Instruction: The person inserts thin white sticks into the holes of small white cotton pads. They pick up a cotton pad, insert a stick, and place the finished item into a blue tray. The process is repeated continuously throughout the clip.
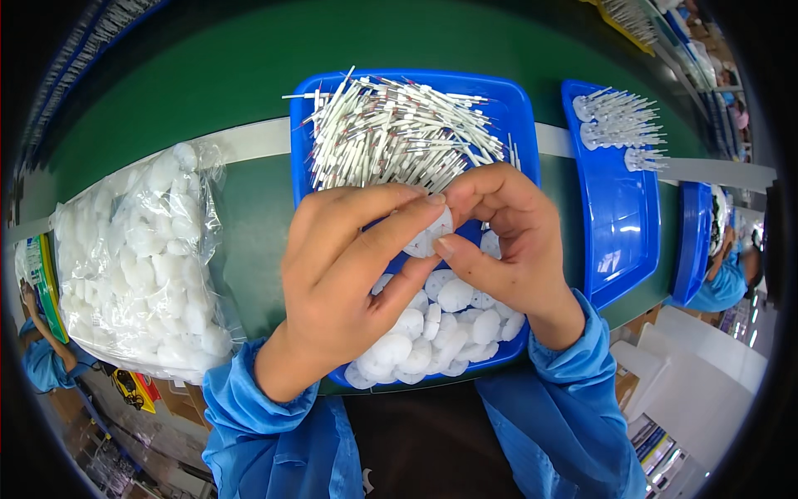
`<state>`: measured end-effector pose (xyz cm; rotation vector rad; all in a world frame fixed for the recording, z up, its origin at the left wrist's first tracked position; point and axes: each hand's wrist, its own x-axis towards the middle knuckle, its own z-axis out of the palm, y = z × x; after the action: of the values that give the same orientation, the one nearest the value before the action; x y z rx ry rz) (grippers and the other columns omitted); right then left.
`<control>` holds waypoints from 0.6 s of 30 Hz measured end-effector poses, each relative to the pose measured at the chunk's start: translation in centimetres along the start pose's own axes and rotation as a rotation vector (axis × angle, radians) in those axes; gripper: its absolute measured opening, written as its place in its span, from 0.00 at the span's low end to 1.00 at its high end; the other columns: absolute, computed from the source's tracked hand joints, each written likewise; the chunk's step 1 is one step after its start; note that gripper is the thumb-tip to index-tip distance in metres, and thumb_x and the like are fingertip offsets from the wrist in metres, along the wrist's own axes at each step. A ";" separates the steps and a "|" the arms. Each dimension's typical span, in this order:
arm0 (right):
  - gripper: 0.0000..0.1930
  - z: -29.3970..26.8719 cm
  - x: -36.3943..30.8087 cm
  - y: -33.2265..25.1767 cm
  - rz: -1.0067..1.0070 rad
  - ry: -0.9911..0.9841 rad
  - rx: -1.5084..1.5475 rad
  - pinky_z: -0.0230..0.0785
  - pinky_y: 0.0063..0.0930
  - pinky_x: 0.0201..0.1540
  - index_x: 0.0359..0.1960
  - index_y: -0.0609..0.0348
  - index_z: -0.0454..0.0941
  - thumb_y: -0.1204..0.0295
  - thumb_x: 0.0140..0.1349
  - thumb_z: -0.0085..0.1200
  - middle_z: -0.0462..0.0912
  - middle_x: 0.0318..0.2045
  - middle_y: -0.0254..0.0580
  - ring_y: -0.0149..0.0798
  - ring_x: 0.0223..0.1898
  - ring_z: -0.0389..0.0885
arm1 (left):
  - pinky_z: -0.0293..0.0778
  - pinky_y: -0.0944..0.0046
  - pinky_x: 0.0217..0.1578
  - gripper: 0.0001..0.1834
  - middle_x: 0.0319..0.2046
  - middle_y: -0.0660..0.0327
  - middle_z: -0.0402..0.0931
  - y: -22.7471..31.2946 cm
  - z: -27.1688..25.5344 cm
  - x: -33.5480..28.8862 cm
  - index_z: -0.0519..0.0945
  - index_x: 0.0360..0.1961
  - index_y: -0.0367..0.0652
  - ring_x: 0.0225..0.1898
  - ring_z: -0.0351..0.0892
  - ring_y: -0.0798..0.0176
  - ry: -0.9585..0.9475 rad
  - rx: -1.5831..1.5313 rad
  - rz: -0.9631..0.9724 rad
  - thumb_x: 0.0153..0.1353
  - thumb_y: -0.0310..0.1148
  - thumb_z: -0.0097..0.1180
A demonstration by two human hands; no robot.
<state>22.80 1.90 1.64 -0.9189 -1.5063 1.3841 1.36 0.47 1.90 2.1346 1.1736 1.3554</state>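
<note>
Both hands meet over a blue tray [532, 141] in front of me. Between them is a small white plastic disc [431, 234] with small marks on its face. My left hand [345, 249] pinches it from the left with thumb and fingers. My right hand [511, 237] closes thumb and forefinger at the disc's right edge; whether it also holds a thin stick cannot be made out. In the tray's far half lies a heap of thin white sticks [382, 133] with reddish and dark parts. More white discs [440, 328] are piled in its near half, under my hands.
On the left lies a clear plastic bag [137, 274] full of white discs. At right, a second blue tray [619, 233] holds discs with upright sticks [619, 125] at its far end. Further right stands another blue tray [692, 241], beside a person in blue [721, 287].
</note>
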 end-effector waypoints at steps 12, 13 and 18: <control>0.16 0.2 -0.6 -0.7 0.101 -0.031 0.273 0.81 0.27 0.56 0.56 0.63 0.78 0.84 0.68 0.65 0.85 0.50 0.38 0.30 0.51 0.87 | 0.81 0.60 0.44 0.26 0.52 0.57 0.90 0.0 0.2 0.0 0.92 0.49 0.40 0.42 0.85 0.54 0.020 0.044 0.060 0.43 0.24 0.78; 0.16 0.2 -0.6 -0.8 0.088 -0.018 0.254 0.81 0.26 0.55 0.55 0.63 0.79 0.84 0.69 0.65 0.86 0.49 0.37 0.30 0.50 0.88 | 0.81 0.60 0.44 0.26 0.52 0.57 0.89 0.0 0.2 -0.1 0.92 0.49 0.40 0.43 0.85 0.54 0.012 0.040 0.065 0.43 0.23 0.77; 0.09 -0.9 -0.9 -1.1 0.158 0.070 0.121 0.82 0.22 0.46 0.50 0.63 0.81 0.82 0.71 0.64 0.88 0.39 0.34 0.28 0.43 0.90 | 0.81 0.54 0.53 0.26 0.56 0.49 0.88 0.2 -0.4 -0.4 0.88 0.54 0.36 0.52 0.87 0.47 -0.128 -0.113 0.019 0.50 0.23 0.79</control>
<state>24.05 1.24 2.65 -1.0171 -1.3060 1.5222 1.01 0.02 1.98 2.1225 1.0057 1.2419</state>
